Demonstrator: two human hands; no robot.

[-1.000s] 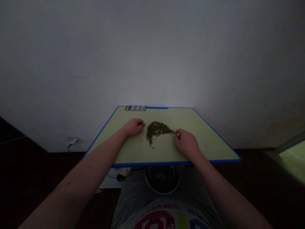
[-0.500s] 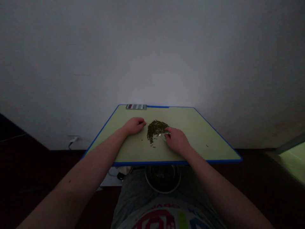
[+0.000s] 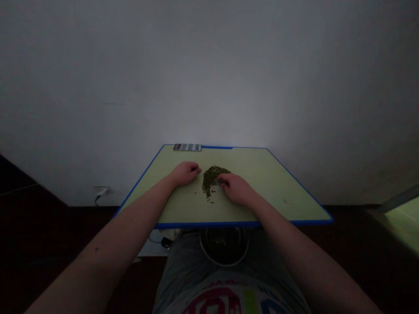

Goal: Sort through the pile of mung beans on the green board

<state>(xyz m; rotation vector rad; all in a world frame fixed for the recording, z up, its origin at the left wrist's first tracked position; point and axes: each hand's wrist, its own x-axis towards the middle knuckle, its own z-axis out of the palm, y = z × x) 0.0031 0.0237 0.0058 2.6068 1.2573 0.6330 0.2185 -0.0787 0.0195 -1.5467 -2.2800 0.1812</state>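
Note:
A pile of small green beans (image 3: 211, 175), perhaps mung beans, lies on the pale tabletop (image 3: 255, 163), with a few loose ones towards me. My right hand (image 3: 236, 188) is at the pile's right side, fingers closed around a small clear, shiny piece (image 3: 216, 188). Its exact kind is hard to make out in the dim light; its tip touches or hovers just over the beans. To the left of the pile, my left hand (image 3: 186, 173) rests on the table in a loose fist, with nothing visible in it.
A phone (image 3: 187, 147) with a lit screen lies at the table's back left edge, by the wall. Below the blue front edge (image 3: 209, 225), a round metal bowl (image 3: 224, 263) sits on my lap. A small dark bit (image 3: 285, 201) lies at the right.
My right hand has moved slightly left, carrying the clear piece further into the beans' near side. The left hand stays in place.

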